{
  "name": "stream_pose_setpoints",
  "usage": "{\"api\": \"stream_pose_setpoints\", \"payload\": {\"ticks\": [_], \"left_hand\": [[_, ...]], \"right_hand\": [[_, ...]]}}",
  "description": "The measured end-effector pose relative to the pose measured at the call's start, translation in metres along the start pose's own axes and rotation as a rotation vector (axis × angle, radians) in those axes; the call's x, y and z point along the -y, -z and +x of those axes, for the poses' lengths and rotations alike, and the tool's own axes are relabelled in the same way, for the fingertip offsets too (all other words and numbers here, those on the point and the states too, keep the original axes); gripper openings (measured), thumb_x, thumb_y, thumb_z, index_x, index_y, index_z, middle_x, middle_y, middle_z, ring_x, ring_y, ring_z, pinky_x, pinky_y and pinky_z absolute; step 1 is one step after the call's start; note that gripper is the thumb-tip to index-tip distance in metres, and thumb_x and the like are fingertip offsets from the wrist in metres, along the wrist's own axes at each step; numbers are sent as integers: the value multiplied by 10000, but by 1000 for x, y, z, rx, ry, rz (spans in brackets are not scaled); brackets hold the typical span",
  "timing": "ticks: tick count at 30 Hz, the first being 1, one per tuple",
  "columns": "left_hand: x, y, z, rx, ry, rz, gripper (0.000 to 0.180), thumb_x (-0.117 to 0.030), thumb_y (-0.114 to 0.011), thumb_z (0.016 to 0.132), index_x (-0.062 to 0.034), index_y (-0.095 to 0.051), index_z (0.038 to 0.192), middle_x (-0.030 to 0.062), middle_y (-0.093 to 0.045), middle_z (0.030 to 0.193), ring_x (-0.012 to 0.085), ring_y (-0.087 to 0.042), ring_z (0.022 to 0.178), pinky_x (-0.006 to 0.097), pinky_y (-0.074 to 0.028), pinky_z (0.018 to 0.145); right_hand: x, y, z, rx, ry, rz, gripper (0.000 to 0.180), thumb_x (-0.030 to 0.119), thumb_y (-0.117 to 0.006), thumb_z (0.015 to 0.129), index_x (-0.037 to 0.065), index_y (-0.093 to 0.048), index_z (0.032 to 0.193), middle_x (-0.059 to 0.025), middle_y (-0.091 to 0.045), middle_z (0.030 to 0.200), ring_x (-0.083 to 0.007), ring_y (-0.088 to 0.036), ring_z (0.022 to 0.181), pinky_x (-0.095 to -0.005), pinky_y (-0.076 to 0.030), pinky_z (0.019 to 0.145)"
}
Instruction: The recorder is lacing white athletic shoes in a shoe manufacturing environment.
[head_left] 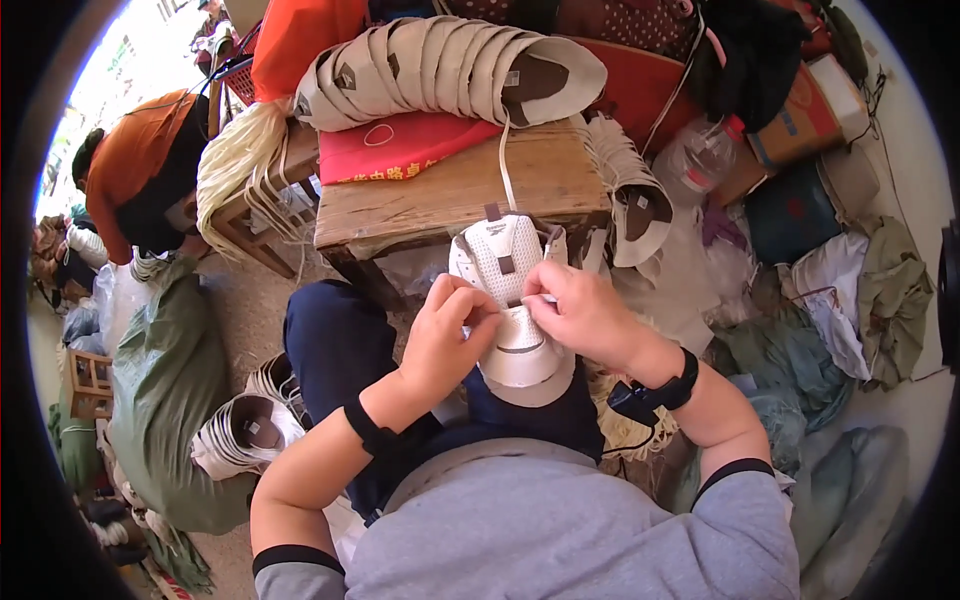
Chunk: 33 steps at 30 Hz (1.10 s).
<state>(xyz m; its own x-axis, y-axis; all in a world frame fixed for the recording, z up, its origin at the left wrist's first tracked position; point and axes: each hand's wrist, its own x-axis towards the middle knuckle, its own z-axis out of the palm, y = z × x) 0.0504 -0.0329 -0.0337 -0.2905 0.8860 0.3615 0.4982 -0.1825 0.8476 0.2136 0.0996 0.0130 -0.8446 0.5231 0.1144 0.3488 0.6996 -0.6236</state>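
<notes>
A white shoe upper (520,365) with a perforated tongue rests on my lap, toe toward me and tongue end against the wooden bench. My left hand (448,330) is closed, thumb and fingertips pinched at the left edge of its throat. On the opposite edge my right hand (585,315) pinches likewise, closed, its fingertips close to the left ones. Whether a lace end lies between the fingers is too small to tell. A white lace (506,170) hangs over the bench top down to the tongue.
On the wooden bench (460,190) lie a red cloth (400,150) and a row of nested beige uppers (430,70). Pale laces (240,160) drape off its left end. More uppers (640,200) sit to the right and others (250,430) to the left, near a green sack (175,400). A person (140,170) bends at far left.
</notes>
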Motion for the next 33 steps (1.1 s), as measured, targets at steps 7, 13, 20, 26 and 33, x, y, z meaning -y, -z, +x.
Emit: {"api": "stream_pose_setpoints", "payload": {"ticks": [7,13,20,26,33], "left_hand": [[-5,-1,7,16,-8,103,182,0,-731,804,-19,-654,968,72,-527,918,161,-591,715,284,-521,655],[-9,0,15,38,-43,182,141,-36,-722,809,-30,-642,924,108,-527,904,245,-600,698,348,-513,640],[-4,66,14,-91,-278,720,102,-44,-652,849,-60,-571,910,145,-504,930,352,-554,821,450,-496,699],[96,258,-55,-572,95,1228,153,-162,-540,978,-11,-564,974,165,-544,1004,359,-493,1044,456,-381,938],[188,393,-186,-1076,796,609,283,-247,-546,1005,32,-580,1035,193,-639,1071,276,-632,994,363,-519,809]], "right_hand": [[2,-6,7,-15,51,107,130,160,-610,888,40,-596,935,-182,-664,811,-385,-651,745,-457,-510,645],[6,-2,6,29,39,131,162,192,-581,930,33,-610,938,-195,-671,842,-381,-657,782,-456,-514,673],[-8,14,-2,73,-119,276,174,154,-645,901,30,-569,995,-108,-642,759,-240,-633,689,-362,-494,630],[-49,32,-25,211,-327,405,158,150,-660,910,3,-604,894,14,-542,685,-63,-482,647,-257,-428,588],[-126,11,-59,212,67,4,176,221,-647,884,54,-668,935,-75,-626,702,-290,-605,644,-395,-503,647]]}}
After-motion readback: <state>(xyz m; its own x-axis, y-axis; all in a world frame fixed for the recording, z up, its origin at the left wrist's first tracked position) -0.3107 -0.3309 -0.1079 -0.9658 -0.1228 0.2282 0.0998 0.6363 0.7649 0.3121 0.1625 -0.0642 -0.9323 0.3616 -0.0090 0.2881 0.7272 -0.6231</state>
